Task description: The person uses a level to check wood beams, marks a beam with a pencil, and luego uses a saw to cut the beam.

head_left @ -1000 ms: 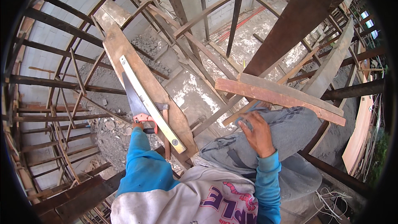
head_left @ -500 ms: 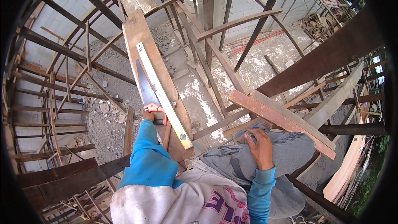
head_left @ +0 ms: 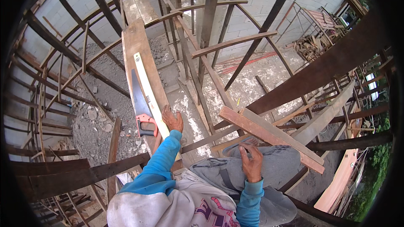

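Note:
My left hand (head_left: 171, 120) lies flat on the near end of a long cream spirit level (head_left: 147, 86). The level runs along a long wooden plank (head_left: 136, 44) that stretches away from me. A hand saw (head_left: 141, 105) with a red handle lies on the plank just left of that hand, not held. My right hand (head_left: 251, 162) rests with fingers spread on my grey-trousered thigh (head_left: 277, 168). Beside it is the near end of a short reddish board (head_left: 269, 136) that lies across the framework. Both sleeves are blue.
Dark timber props and curved wooden rails (head_left: 235, 42) cross all around me, high above a gravel and concrete floor (head_left: 101, 117). A block wall (head_left: 252, 0) stands behind. A stack of timber (head_left: 313, 44) lies at the far right, and greenery (head_left: 374, 164) shows at the right edge.
My left hand has come off the saw's red handle and now lies on the level beside it. The view has lifted toward the wall. My right hand stays on my thigh.

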### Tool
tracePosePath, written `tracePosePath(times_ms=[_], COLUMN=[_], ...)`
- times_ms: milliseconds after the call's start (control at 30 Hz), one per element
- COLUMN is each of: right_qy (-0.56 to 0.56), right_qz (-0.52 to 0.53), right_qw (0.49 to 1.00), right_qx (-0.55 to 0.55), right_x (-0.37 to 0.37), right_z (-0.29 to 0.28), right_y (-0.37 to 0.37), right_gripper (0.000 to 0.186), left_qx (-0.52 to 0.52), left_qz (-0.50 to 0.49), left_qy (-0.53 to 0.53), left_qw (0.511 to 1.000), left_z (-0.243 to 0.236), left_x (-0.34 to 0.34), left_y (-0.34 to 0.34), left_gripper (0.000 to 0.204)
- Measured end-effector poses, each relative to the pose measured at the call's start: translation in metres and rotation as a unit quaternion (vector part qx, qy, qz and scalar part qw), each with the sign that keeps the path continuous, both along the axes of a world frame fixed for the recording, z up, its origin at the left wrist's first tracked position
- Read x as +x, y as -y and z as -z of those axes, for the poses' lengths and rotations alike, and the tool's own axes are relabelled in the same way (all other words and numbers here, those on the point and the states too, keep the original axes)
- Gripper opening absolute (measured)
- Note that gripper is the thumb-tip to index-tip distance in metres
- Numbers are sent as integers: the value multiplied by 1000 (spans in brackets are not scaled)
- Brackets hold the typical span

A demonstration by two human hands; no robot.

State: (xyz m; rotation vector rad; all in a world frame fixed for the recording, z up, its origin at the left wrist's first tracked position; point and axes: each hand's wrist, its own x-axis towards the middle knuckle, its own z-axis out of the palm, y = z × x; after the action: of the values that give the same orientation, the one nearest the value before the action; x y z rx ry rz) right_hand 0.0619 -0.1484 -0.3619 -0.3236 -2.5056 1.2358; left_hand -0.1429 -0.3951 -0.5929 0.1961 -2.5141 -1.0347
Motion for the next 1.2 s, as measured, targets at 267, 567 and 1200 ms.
tracePosePath(times_ms=[267, 567, 1200], right_qy=[-294, -282, -200], right_qz=[280, 559, 490], right_qw=[884, 707, 717], right_qx=[-231, -328, -453], right_x=[89, 192, 161], right_z=[-15, 49, 97], right_y=[-46, -108, -114], right_gripper=[17, 18, 20], left_qx=[444, -71, 80], left_qz=[218, 298, 532], left_qy=[321, 94, 441], left_qw=[807, 947, 718], left_z=[-45, -62, -70], left_x=[30, 10, -59], left_y=[-153, -187, -262], left_gripper=[77, 72, 53])
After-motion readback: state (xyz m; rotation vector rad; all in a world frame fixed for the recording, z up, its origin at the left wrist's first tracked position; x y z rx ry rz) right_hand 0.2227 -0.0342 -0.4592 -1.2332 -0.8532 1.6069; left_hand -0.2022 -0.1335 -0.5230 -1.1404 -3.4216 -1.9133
